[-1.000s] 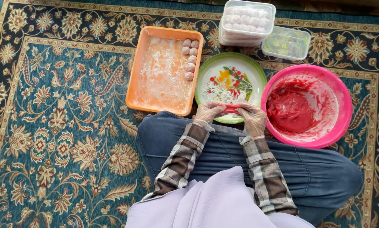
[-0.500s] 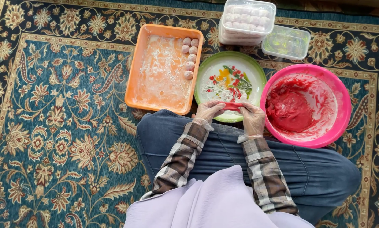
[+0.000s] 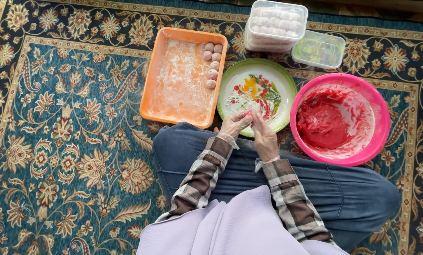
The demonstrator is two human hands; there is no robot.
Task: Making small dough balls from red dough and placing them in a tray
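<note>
While both hands meet over the near rim of the green-rimmed plate (image 3: 257, 94), the left hand (image 3: 235, 123) & right hand (image 3: 264, 137) pinch a small pink dough piece (image 3: 249, 113) between fingertips, each grip closed on it. Orange tray (image 3: 183, 78) sits left of plate w/ a row of pinkish balls (image 3: 212, 65) along its right edge. Pink bowl (image 3: 379, 111) w/ red paste to the right. Two clear lidded containers (image 3: 277, 23) beyond, all on patterned carpet (image 3: 70, 141).
</note>
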